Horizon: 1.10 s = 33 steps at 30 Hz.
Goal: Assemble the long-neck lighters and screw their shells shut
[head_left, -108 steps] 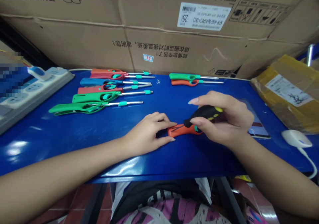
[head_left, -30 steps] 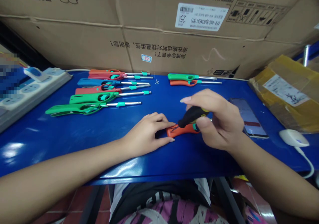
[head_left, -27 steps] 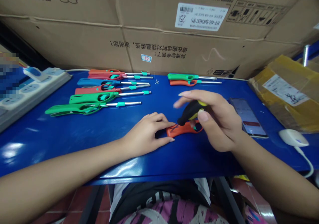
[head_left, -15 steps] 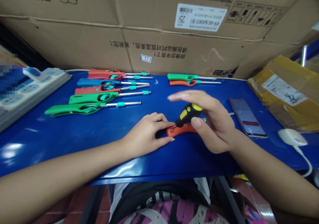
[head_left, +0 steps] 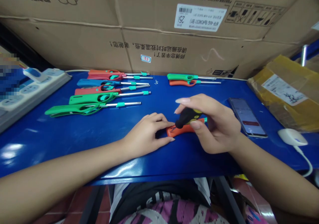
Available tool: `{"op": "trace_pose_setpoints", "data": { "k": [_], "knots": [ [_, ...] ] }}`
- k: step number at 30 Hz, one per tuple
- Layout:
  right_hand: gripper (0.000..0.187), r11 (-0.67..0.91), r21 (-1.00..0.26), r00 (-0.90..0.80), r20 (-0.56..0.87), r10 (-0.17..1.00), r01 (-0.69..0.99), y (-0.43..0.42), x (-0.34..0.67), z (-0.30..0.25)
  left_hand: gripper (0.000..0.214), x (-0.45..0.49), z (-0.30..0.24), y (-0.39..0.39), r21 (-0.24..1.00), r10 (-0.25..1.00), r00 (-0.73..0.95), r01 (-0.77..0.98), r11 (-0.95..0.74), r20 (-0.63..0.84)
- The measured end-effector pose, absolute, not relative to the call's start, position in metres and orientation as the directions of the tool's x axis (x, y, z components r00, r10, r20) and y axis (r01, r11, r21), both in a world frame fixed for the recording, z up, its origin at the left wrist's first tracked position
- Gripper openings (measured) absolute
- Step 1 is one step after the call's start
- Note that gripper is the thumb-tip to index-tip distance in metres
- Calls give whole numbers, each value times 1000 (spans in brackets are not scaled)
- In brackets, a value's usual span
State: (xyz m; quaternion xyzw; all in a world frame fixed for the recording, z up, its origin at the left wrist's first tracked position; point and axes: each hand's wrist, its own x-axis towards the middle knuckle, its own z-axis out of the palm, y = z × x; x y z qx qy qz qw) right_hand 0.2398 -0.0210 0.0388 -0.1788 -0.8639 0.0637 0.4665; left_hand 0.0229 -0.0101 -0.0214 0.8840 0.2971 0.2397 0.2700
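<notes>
Screwdriver (head_left: 188, 117) set on the orange lighter (head_left: 185, 129) between your hands

At your far left, a power strip (head_left: 32, 88) lies on the blue table (head_left: 74, 131), near the carton (head_left: 154, 24) that spans the back. Next come six lighters (head_left: 94, 82), one behind another, their metal tubes pointing right. Your left hand (head_left: 144, 134) pinches the butt end of the orange lighter, thumb and forefinger on either side; the orange lighter lies flat on the table. The screwdriver slants down to that same end. Farther back, two lighters (head_left: 179, 76) lie side by side near the carton. Your right hand (head_left: 219, 127) is closed on the black-and-yellow screwdriver handle and hides part of the orange lighter. Past it you have a phone (head_left: 248, 117), then a taped box (head_left: 299, 116) with a white device (head_left: 292, 136) in front.
</notes>
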Motion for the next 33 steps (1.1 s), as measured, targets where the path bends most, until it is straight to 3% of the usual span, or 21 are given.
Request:
{"op": "trace_pose_setpoints", "data": {
  "k": [6,12,15,20,26,33],
  "knots": [
    [39,930,-165,-455,835,310,329,-18,240,40,22,23,-20,-10,626,665,702,404,-667,256],
    [37,921,-325,-487,782,389,213,-21,241,41,32,24,-21,-9,628,671,697,410,-661,252],
    [32,938,-277,-486,803,346,210,-22,241,43,29,24,-21,-10,619,671,696,414,-667,256],
    [39,941,-166,-553,774,310,295,-22,245,49,27,24,-20,-10,619,673,699,422,-662,243],
    [41,931,-273,-587,723,364,241,-26,245,52,26,24,-23,-9,623,668,696,407,-668,262],
    [36,913,-138,-496,803,330,385,-22,248,47,21,25,-19,-10,635,681,687,413,-653,253]
  ]
}}
